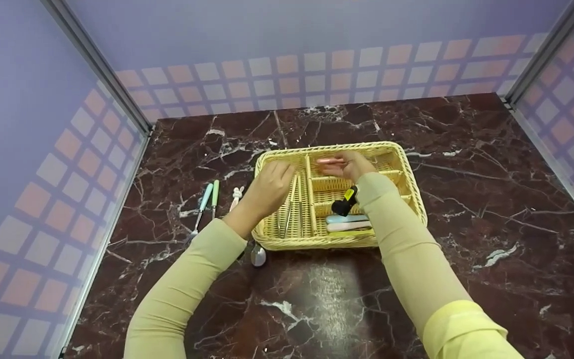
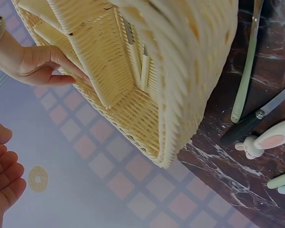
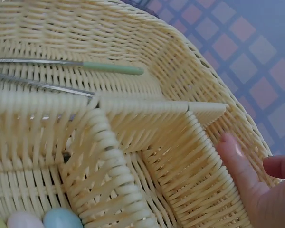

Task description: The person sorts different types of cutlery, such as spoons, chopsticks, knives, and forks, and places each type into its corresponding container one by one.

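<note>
A yellow wicker basket (image 1: 342, 244) with dividers sits on the dark marbled table. Over its long left compartment hovers my left hand (image 1: 272, 185), fingers loosely curled; the left wrist view shows nothing in this hand (image 2: 4, 175). My right hand (image 1: 349, 165) reaches into the far compartment. Its fingers stretch out by a divider, as the right wrist view shows, with one finger (image 3: 238, 161) between divider and outer wall. Slim metal utensils with pale handles (image 2: 145, 71) lie in the long compartment. Blue, white and yellow-green handles (image 1: 347, 226) fill the near right one.
Left of the basket lie utensils with a turquoise handle (image 1: 206, 196) and a green handle (image 1: 215, 192), and one with a rabbit-shaped end (image 1: 237, 192). A spoon bowl (image 1: 258, 256) shows at the basket's near left corner. Patterned panels (image 1: 317, 65) enclose the table.
</note>
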